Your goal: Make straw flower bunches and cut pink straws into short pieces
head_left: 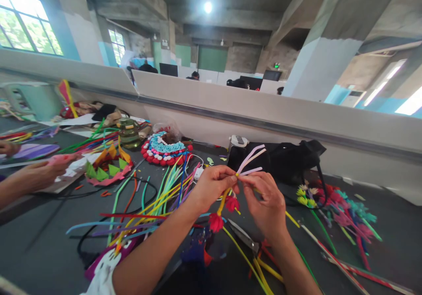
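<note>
My left hand (214, 187) pinches a small bundle near its yellow binding. Pale lilac and cream strips (252, 159) fan upward out of the pinch. Below hang yellow stems (223, 200) with a red flower (216, 222) and a second red flower (232, 203) at their ends. On the other side, the fingertips of my right hand (265, 200) are closed on the same strips, close to the binding. Under my hands, scissors (244, 237) lie on the dark table, beside yellow strips (263, 277).
Many coloured strips (165, 189) spread left of my hands. A co-worker's hand (41, 176) works at far left near a leaf-trimmed crown (107, 167). Finished flowers (343, 211) lie right. A black bag (286, 158) and beaded ring (166, 147) sit along the partition (263, 110).
</note>
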`<state>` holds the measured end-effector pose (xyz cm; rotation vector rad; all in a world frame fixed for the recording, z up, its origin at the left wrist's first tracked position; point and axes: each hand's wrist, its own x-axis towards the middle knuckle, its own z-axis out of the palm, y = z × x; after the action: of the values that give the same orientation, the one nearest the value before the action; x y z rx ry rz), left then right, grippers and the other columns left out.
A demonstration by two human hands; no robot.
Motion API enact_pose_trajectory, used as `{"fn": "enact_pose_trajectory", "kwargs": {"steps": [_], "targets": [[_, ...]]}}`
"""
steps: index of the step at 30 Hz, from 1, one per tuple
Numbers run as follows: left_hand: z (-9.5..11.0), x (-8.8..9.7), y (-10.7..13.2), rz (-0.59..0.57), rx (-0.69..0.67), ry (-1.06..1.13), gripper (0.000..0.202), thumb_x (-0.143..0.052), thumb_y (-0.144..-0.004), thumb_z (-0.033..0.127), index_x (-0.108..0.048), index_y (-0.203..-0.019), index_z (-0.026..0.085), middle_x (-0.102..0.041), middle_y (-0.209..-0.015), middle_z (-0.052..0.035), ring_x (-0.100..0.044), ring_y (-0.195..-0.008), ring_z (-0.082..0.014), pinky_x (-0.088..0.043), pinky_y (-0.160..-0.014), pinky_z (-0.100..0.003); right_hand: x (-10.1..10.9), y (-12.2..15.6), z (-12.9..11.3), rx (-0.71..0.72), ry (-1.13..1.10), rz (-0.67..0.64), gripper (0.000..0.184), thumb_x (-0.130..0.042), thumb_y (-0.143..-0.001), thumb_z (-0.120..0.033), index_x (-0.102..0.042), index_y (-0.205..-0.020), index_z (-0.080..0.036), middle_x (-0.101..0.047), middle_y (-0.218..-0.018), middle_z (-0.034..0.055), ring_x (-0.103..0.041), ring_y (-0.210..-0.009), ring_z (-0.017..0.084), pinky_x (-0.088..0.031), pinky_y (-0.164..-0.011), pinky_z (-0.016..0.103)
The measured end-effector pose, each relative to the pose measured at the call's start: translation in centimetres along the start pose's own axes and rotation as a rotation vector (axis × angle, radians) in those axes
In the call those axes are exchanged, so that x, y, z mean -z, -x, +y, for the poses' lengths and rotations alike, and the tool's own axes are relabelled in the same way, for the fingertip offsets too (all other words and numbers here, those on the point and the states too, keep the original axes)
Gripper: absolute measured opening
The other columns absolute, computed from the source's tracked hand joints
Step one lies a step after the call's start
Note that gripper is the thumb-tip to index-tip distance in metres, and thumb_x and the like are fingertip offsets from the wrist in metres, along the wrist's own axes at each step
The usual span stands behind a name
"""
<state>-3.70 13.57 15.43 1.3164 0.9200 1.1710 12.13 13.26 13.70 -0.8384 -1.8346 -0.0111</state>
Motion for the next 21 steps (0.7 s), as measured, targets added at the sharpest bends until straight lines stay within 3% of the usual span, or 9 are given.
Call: {"fn": "enact_pose_trajectory", "kwargs": {"steps": [4,9,16,21], "targets": [[-0.3,0.1,-0.2,-0.019,-0.011,-0.007,0.027,-0.066,-0.075,0.038,-0.066,-0.081,0.012,-0.061,-0.06,-0.0009,-0.041,-0.046,-0.0059,-0.026,-0.045,-0.019,0.1,0.0,0.3,-0.024,0.034,-0.034,0.016,-0.057,-0.087,-0.013,-0.069,-0.091,-0.023,-0.068,-0.085,0.0021,-0.058,-0.078,0.017,-0.045,-0.073,0.032],[-0.3,0.0,-0.2,-0.023,-0.018,0.026,0.027,-0.068,-0.075,0.038,-0.067,-0.082,0.012,-0.063,-0.066,-0.0018,-0.051,-0.056,-0.0085,-0.035,-0.052,-0.02,0.3,0.0,-0.2,-0.144,0.027,-0.052,0.01,-0.061,-0.086,-0.022,-0.07,-0.086,-0.024,-0.07,-0.081,0.0008,-0.058,-0.074,0.018,-0.045,-0.069,0.031],[-0.7,0.4,-0.3,-0.065,-0.011,0.001,0.03,-0.068,-0.075,0.041,-0.068,-0.083,0.011,-0.061,-0.064,-0.0016,-0.053,-0.058,-0.0089,-0.039,-0.056,-0.021,0.1,0.1,0.6,-0.544,-0.371,-0.1,0.018,-0.071,-0.078,-0.034,-0.07,-0.086,-0.018,-0.071,-0.078,0.0037,-0.062,-0.065,0.018,-0.048,-0.059,0.028],[-0.8,0.7,-0.5,-0.085,-0.035,-0.215,0.03,-0.063,-0.078,0.042,-0.068,-0.08,0.013,-0.059,-0.059,-0.0004,-0.048,-0.052,-0.0082,-0.034,-0.05,-0.02,0.2,-0.1,1.5,-0.544,-0.547,-0.187,0.017,-0.073,-0.076,-0.031,-0.073,-0.086,-0.018,-0.073,-0.082,0.0042,-0.066,-0.073,0.019,-0.051,-0.065,0.027]]}}
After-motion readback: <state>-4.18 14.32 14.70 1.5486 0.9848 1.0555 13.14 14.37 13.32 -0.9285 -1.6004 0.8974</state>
